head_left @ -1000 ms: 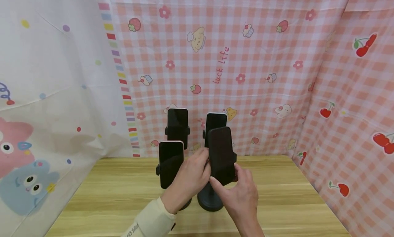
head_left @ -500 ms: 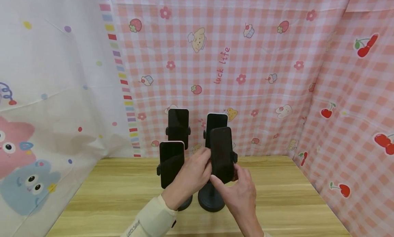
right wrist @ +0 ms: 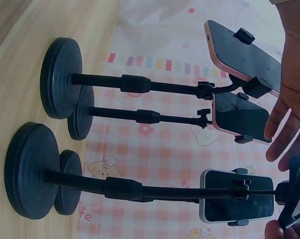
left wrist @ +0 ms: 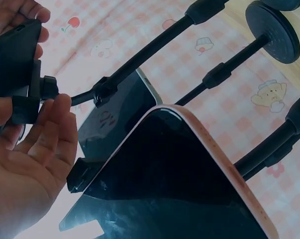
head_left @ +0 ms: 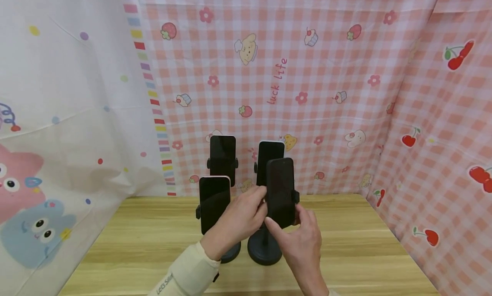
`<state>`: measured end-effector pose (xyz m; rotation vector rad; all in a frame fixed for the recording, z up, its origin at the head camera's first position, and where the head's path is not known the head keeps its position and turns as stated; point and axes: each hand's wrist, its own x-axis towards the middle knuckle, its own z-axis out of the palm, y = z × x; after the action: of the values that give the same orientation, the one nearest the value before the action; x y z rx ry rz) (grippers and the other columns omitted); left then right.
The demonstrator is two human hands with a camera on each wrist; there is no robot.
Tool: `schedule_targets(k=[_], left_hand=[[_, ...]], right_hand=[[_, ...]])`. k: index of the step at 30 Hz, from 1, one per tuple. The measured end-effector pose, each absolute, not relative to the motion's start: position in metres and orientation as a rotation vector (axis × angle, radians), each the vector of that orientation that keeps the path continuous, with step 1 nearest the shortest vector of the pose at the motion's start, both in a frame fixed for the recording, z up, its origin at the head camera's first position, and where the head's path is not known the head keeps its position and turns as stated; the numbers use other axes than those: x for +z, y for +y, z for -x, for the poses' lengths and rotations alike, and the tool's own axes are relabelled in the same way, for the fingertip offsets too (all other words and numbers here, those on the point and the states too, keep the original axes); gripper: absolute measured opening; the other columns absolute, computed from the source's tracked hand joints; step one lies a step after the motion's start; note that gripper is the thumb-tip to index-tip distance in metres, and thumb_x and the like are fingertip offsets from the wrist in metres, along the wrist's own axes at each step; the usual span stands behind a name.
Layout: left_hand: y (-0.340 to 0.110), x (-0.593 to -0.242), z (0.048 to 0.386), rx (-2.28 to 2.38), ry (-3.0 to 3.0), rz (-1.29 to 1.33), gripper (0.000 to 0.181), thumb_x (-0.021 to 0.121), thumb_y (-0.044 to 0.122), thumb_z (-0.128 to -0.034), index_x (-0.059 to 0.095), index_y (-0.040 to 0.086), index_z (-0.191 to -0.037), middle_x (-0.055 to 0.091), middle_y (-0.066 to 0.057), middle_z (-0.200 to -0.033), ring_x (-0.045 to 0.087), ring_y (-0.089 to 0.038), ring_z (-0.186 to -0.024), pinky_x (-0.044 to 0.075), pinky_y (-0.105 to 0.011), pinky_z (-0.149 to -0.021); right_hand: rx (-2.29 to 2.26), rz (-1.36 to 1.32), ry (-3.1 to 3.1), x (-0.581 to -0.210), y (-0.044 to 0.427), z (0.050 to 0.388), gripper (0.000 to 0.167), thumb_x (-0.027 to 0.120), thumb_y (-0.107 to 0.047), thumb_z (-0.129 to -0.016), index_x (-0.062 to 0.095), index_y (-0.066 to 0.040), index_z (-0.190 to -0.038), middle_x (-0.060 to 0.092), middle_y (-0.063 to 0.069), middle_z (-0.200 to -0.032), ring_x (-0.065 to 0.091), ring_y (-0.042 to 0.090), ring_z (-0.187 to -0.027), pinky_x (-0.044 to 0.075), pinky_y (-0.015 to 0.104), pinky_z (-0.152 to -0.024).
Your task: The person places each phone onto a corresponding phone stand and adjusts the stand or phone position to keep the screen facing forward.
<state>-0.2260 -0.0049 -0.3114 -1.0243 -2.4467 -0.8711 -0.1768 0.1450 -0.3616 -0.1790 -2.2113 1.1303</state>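
A black phone [head_left: 280,193] sits in the clamp [left wrist: 34,99] of the front right stand, whose round black base [head_left: 265,249] rests on the wooden table. My left hand [head_left: 241,212] pinches that clamp at the phone's left side, thumb and fingers around it in the left wrist view. My right hand [head_left: 301,242] holds the phone's lower end, with the thumb at the bottom left and fingers at the right edge, partly hidden behind it. In the right wrist view, the front right stand's pole [right wrist: 154,191] leads up to the holder.
A pink-edged phone [head_left: 213,204] stands at front left, partly behind my left forearm. Behind are a back left phone [head_left: 223,157] and a white-edged phone [head_left: 268,153], both on stands. A checked cloth [head_left: 326,65] hangs behind the wooden table [head_left: 353,240].
The front right phone has shifted slightly to the right and turned more upright. Both hands have moved a little to the right with it, keeping their hold.
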Motion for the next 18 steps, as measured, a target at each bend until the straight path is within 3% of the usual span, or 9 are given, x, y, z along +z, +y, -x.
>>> schedule_targets(k=[13,18], left_hand=[[-0.009,-0.305,0.224,-0.961,-2.588,1.015,0.005,0.051,0.019,-0.0995,0.054,0.021,-0.096,0.052,0.005,-0.078,0.049,-0.010,-0.063,0.042,-0.026,-0.053],[-0.011,-0.305,0.224,-0.994,-2.590,1.016,0.020,0.055,0.032,-0.1019,0.049,0.020,-0.088,0.050,0.002,-0.074,0.046,-0.011,-0.058,0.038,-0.025,-0.052]], right_hand=[[1.026,0.189,-2.115,-0.370,0.141,0.180,0.064,0.089,-0.040,-0.071,0.066,-0.002,-0.116,0.049,0.006,-0.087,0.044,0.019,-0.073,0.035,0.034,-0.064],[0.960,0.169,-2.059,-0.375,0.140,0.184,0.063,0.090,-0.040,-0.069,0.066,0.000,-0.113,0.050,0.006,-0.086,0.045,0.019,-0.073,0.036,0.034,-0.063]])
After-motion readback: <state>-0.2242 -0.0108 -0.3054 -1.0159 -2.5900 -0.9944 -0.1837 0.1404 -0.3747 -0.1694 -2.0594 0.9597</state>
